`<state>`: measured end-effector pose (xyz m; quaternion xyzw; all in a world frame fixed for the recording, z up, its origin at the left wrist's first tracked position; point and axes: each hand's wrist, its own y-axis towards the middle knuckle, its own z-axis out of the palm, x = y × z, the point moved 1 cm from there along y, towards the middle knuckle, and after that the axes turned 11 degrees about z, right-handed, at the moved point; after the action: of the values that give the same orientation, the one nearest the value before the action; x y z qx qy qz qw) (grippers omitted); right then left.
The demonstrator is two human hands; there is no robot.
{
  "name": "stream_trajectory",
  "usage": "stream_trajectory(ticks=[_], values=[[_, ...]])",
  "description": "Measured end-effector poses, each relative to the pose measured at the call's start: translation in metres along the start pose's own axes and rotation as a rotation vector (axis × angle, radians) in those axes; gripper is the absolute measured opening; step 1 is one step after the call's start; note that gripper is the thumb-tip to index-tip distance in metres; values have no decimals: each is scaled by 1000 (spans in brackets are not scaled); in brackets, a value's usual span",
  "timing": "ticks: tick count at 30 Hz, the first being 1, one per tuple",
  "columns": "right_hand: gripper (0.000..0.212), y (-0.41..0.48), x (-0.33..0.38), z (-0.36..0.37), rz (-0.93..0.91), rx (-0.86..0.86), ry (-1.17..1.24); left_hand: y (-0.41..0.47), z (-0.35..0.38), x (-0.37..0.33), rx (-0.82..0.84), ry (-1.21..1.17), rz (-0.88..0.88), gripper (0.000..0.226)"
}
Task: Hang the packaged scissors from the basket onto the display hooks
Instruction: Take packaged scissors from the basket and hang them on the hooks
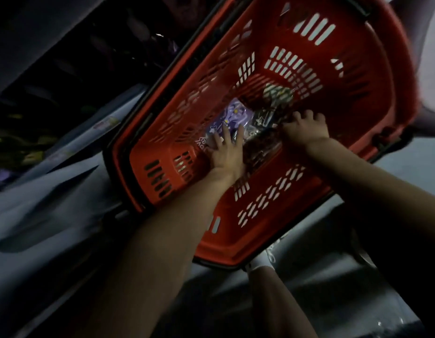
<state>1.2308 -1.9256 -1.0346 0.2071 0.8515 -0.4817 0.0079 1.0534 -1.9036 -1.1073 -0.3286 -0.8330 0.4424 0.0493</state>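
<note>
Inside the slotted red plastic basket (pixel 387 76), my left hand (pixel 226 152) lay flat on a glossy purple packet (pixel 233 113); I couldn't tell whether my right hand (pixel 304 128) gripped anything.

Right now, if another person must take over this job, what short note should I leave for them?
The left hand lies with straight fingers on the purple pack inside the basket.
The right hand has its fingers curled among the dark packs. It is too blurred to tell whether it holds one.
Done: nothing seen hung. All visible packs lie in the basket.
Left: lift the packs out and hang each on the hooks, which are not clearly in view.
</note>
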Motion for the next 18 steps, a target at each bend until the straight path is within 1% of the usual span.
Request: stream_trajectory(ticks=[2, 5, 7, 9, 11, 14, 17, 18], values=[[54, 22, 3, -3, -25, 46, 36, 20, 14, 7, -7, 9, 3, 119], [65, 50, 15, -1, -68, 50, 62, 33, 32, 12, -48, 21, 32, 127], [77, 63, 24, 2, -111, 18, 46, 34, 39, 14, -95, 52, 49, 120], [93, 72, 31, 7, -154, -38, 13, 35, 45, 19, -180, 66, 60, 115], [100, 77, 36, 15, -203, -74, -22, 38, 48, 28, -271, 46, 56, 110], [94, 78, 37, 29, -261, -92, -26, 41, 48, 39, -289, 26, 25, 106], [78, 69, 34, 29, -266, -101, -7, 38, 51, 43, -249, -42, 40, 95], [81, 66, 33, 27, -260, -108, -22, 36, 53, 43, -248, -63, 59, 91]])
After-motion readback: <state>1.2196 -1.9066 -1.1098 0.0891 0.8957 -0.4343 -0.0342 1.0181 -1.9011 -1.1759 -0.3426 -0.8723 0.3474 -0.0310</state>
